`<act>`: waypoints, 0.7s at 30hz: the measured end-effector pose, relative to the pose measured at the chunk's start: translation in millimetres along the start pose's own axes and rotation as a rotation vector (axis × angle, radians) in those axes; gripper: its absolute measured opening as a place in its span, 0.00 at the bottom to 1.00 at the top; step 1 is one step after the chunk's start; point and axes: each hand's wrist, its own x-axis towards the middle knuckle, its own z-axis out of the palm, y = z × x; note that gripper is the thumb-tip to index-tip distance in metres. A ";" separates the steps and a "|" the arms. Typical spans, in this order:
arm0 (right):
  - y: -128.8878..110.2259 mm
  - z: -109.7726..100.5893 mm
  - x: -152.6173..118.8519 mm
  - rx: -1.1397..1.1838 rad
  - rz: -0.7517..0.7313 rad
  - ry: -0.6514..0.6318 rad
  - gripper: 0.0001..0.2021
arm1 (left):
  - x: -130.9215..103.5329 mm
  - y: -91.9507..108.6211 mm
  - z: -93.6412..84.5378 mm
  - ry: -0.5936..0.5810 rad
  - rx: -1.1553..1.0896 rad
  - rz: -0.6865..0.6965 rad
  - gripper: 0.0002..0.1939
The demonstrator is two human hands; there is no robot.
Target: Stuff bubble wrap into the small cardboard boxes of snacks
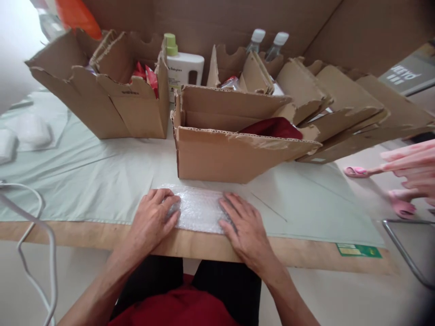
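Left hand and right hand rest on bubble wrap

Nearest to the camera are a red shirt and dark trousers of the person, who is at the front edge of the worktop. This edge is of bare wood, and a green label is on its right part. At the left, a white cable hangs in loops over the edge.

The bubble wrap lies flat just behind the wooden edge, on a pale green cloth. The left hand is laid upon its left end and the right hand upon its right end. The hands are well apart from each other; on each, the thumb is spread away from the fingers.

Behind the bubble wrap stands a cardboard box, with dark red fabric inside. Farther back, at the left, a cardboard divider box contains a red packet. Beside it stands a white jug-like bottle with a light green cap. To the right of this bottle, two white-capped bottles rise above other cardboard compartments.
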 end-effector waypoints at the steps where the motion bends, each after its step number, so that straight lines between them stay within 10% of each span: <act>1: 8.5 -4.5 -4.2 -0.009 0.033 0.052 0.20 | -0.6 0.4 0.3 0.008 -0.017 0.005 0.11; 7: 18.9 -20.8 14.0 -0.008 0.101 0.124 0.18 | -14.3 1.0 -4.9 0.312 -0.047 -0.223 0.15; 21: -16.0 -27.3 7.9 0.488 0.399 -0.041 0.12 | -12.2 8.9 -12.0 0.095 -0.131 -0.521 0.06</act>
